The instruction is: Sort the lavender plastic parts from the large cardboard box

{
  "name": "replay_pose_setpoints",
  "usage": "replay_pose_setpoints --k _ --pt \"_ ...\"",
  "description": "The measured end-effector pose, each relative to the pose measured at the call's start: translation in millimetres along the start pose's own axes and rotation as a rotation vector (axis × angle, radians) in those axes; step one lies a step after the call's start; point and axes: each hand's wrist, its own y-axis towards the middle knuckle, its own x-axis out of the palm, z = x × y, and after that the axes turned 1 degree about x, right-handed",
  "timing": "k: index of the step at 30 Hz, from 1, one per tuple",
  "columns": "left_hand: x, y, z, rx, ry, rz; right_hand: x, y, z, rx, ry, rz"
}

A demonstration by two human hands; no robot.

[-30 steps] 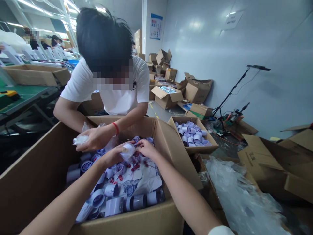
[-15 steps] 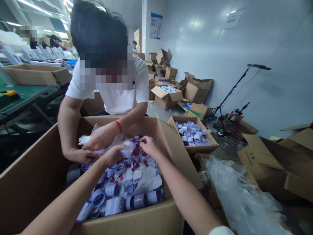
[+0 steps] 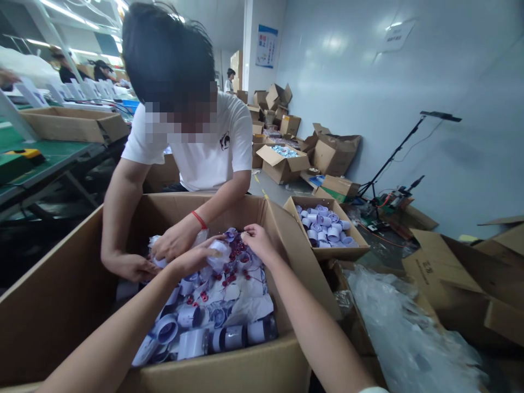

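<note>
White plastic-wrapped cylindrical part (image 3: 218,251) sits in the person's left hand (image 3: 195,257), at the centre of the frame, just above the pile in a large open brown cardboard box (image 3: 262,365). The left hand's fingers are curled together around the wrapped part. The right hand (image 3: 257,242) is just to the right of it, fingertips pinched together on something small at the top of the pile — whether it is wrap or another part cannot be told. Both bare forearms reach in from the lower edge of the frame.

Inside the big box lies a heap of white and lilac cylindrical parts (image 3: 192,319) with small red connectors and loose white wrapping among them.

Across the box, in the upper left half of the frame, a co-worker in a white T-shirt (image 3: 204,153) bends over it. This person's hand with a red wristband (image 3: 176,240) rests on wrapped parts near the left hand; their other hand (image 3: 131,266) is down inside the box at its left wall.

To the right of centre stands a smaller open cardboard box of unwrapped white and lilac cylinders (image 3: 325,226). A heap of clear plastic film (image 3: 405,333) fills the lower right — more cardboard boxes lie beyond it along the wall. A green bench (image 3: 49,158) is at the left edge.
</note>
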Motion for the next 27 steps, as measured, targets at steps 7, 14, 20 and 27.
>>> replay_pose_setpoints --k 7,14,20,27 --pt "6.8 -4 2 0.049 0.150 -0.018 -15 -4 -9 -0.010 0.100 0.044" --pt "9.9 -2 3 0.257 0.158 0.077 -24 -20 -31 -0.088 0.266 -0.105" --pt "13.3 -1 -1 0.321 0.066 0.149 -29 -31 -33 -0.128 0.231 -0.257" --pt "17.3 -1 2 0.093 0.200 0.105 -27 -29 -38 -0.117 0.279 -0.127"
